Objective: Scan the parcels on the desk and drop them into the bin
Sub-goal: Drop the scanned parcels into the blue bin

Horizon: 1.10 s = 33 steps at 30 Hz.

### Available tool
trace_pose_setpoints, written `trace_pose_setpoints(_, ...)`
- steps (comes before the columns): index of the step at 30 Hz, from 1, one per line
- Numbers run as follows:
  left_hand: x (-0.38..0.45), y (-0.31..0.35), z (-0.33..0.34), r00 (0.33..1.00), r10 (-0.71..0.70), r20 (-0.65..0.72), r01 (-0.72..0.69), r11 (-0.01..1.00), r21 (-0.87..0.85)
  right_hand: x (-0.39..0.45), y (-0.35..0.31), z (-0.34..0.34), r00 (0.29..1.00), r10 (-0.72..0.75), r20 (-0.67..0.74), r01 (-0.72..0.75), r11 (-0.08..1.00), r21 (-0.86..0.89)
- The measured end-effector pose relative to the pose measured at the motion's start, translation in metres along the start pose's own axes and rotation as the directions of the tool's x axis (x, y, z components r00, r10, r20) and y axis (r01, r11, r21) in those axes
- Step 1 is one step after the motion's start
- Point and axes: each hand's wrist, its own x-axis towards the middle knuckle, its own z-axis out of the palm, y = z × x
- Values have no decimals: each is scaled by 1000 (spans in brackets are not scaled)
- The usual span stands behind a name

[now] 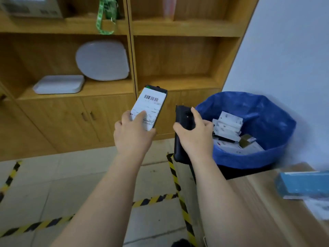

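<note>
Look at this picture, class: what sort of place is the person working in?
Probably a small parcel-handling office or mailroom. The left hand holds a parcel with a barcode label, the right hand grips a black scanner, and a blue-lined bin holds more boxes.

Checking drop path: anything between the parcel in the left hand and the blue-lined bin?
Yes. In the head view the right hand, gripping a black scanner, sits between the labelled parcel held by the left hand and the bin.
</note>
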Motion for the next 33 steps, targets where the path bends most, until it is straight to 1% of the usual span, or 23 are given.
trace_pose_setpoints(3, 28, -19, 3, 998, -68, 11, 67, 997, 21, 27, -7, 29, 999, -36, 40, 37, 999, -7)
trace_pose_setpoints(6, 58, -23, 11, 995, -98, 5, 97, 995, 38, 61, -13, 46, 996, -54, 77, 56, 998, -21)
trace_pose_setpoints(12, 150, 13, 34, 997, -72, -28, 74, 995, 63, 164, -27, 63, 993, -72, 93, 73, 997, -12)
trace_pose_setpoints(15, 191, 44, 51, 999, -47, -18, 48, 997, 55, 214, -24, 58, 996, -48, 71, 49, 999, -16)
trace_pose_setpoints(18, 220, 75, 78, 1000, 1, 8, -1, 999, 51, 256, -10, 45, 1000, 0, 17, 1, 1000, -13)
trace_pose_setpoints(21, 240, 110, 112, 996, 60, 71, -63, 997, 43, 285, 14, 21, 995, 90, -37, -92, 995, -30)
trace_pose_setpoints(24, 254, 150, 155, 976, 152, 154, -156, 988, 16, 309, 45, -9, 975, 174, -138, -180, 983, -31)
trace_pose_setpoints(26, 260, 177, 187, 945, 225, 237, -231, 973, -2, 323, 68, -31, 941, 256, -222, -265, 964, -12)
trace_pose_setpoints(28, 263, 206, 219, 892, 311, 329, -321, 947, -27, 332, 91, -53, 891, 334, -309, -344, 939, 23)
trace_pose_setpoints(31, 268, 256, 266, 788, 425, 446, -436, 896, -83, 340, 126, -86, 792, 450, -412, -458, 885, 86)
trace_pose_setpoints(33, 268, 288, 295, 702, 504, 503, -514, 847, -132, 344, 148, -106, 703, 521, -484, -528, 838, 136)
